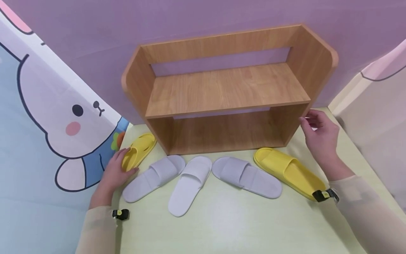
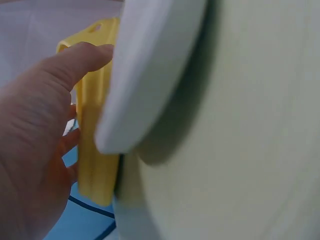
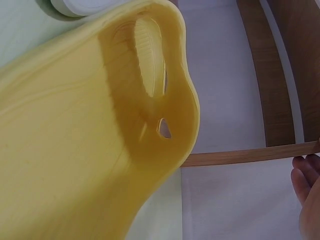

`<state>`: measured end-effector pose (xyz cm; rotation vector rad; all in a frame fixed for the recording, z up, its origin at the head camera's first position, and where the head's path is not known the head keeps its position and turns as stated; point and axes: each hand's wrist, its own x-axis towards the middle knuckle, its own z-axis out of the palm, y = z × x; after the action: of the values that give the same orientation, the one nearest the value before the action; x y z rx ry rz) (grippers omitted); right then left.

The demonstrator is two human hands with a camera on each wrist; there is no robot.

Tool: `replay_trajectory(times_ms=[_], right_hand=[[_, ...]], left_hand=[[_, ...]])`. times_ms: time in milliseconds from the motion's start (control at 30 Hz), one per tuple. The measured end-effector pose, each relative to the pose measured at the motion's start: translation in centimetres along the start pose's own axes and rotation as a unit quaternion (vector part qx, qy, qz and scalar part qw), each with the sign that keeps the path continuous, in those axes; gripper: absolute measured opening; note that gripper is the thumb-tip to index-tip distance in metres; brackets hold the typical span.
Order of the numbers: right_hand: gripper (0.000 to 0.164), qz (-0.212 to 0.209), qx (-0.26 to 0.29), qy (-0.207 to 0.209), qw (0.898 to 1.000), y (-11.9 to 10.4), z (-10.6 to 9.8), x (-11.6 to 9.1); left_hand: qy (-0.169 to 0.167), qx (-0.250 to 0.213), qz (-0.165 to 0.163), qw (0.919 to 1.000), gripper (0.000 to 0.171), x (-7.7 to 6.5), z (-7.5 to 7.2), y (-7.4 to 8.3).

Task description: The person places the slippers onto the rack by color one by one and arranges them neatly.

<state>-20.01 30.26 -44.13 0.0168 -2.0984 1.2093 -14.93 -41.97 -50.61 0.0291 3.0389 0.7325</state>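
Observation:
In the head view my left hand (image 1: 115,168) grips a yellow slipper (image 1: 143,145) left of the shelf. The left wrist view shows the thumb (image 2: 82,62) on one side of that slipper and the other fingers behind it. My right hand (image 1: 321,132) is at the wooden shelf's (image 1: 228,88) right side panel, its fingertips right at the panel's outer face. A second yellow slipper (image 1: 285,169) lies below that hand and looms large in the right wrist view.
Between the yellow slippers lie a grey slipper (image 1: 155,176), a white slipper (image 1: 190,183) and another grey slipper (image 1: 247,176), on a pale tabletop (image 1: 222,229). The two-tier shelf stands against a purple backdrop (image 1: 206,17). A cartoon-printed panel (image 1: 69,141) borders the left side.

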Motion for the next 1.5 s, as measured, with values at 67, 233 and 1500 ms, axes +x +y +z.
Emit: replay_trajectory(times_ms=[67,233,1500], right_hand=[[0.022,0.001,0.001,0.001,1.0,0.0,0.0,0.0],[0.022,-0.002,0.003,-0.002,1.0,0.3,0.1,-0.1],[0.021,-0.021,0.044,-0.007,0.999,-2.1,-0.3,-0.2]], left_hand=[[-0.005,-0.002,-0.001,1.0,0.096,0.0,0.1,-0.4],[-0.015,-0.009,-0.019,0.9997,0.099,-0.2,0.3,-0.9],[0.077,-0.055,0.032,0.995,0.094,-4.8,-5.0,4.4]])
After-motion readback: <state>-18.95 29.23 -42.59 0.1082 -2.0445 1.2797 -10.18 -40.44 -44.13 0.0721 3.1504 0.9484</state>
